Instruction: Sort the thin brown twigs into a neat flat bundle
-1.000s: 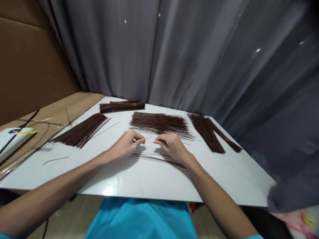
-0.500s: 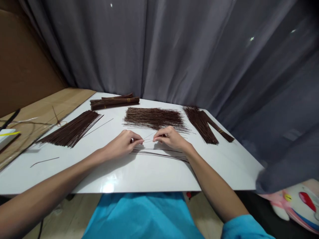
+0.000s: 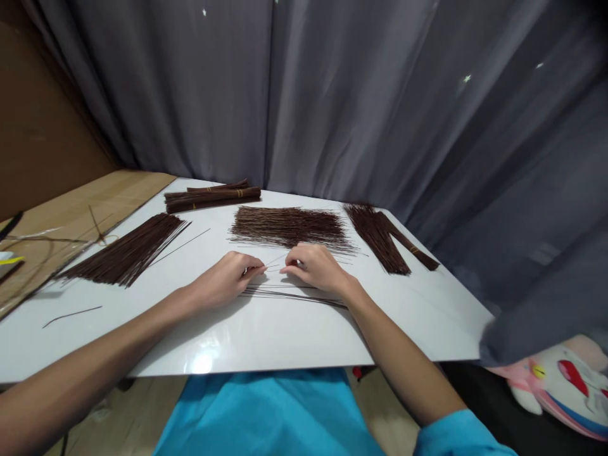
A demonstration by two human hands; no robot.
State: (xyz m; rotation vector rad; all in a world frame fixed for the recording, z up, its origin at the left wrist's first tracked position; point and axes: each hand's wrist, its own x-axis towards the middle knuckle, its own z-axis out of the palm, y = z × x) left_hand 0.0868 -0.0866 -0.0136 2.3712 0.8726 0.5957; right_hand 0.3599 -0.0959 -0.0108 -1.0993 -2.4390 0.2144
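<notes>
Grey curtain (image 3: 313,95) hangs behind the brown stick pile (image 3: 289,226).

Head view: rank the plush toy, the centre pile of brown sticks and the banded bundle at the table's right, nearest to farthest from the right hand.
From the right hand:
1. Centre pile of brown sticks, just beyond it.
2. Banded bundle, off to the right.
3. Plush toy, farther right, in the lower corner of the view.
</notes>
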